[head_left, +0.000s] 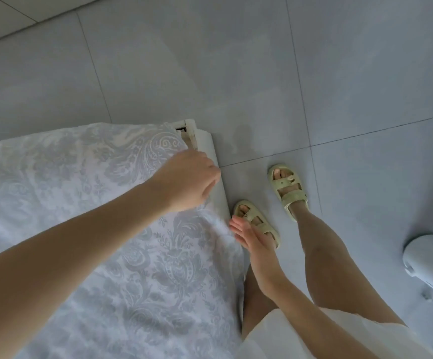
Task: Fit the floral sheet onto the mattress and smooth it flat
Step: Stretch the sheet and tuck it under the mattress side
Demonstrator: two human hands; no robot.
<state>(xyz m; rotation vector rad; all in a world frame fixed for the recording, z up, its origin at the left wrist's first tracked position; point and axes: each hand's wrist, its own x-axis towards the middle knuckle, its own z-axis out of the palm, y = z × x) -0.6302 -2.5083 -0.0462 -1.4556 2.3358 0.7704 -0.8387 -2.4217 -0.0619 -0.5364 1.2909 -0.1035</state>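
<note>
Here, left hand (187, 180) grip on floral sheet (80, 177) (at mattress (207, 143) corner), right hand (251, 235) wide, straight-fingered

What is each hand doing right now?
Left hand: curled, gripping the floral sheet at its edge.
Right hand: open, fingers straight, holding nothing.

Seen from above, a person wore a loose cream-white fabric garment (269, 338) over the thighs. A pale green, chunky, two-strap buckled left sandal (249, 213) and a matching right sandal (290, 189) left the toes open. The left hand (187, 180), right hand (251, 237), forearms and lower legs were bare.
</note>
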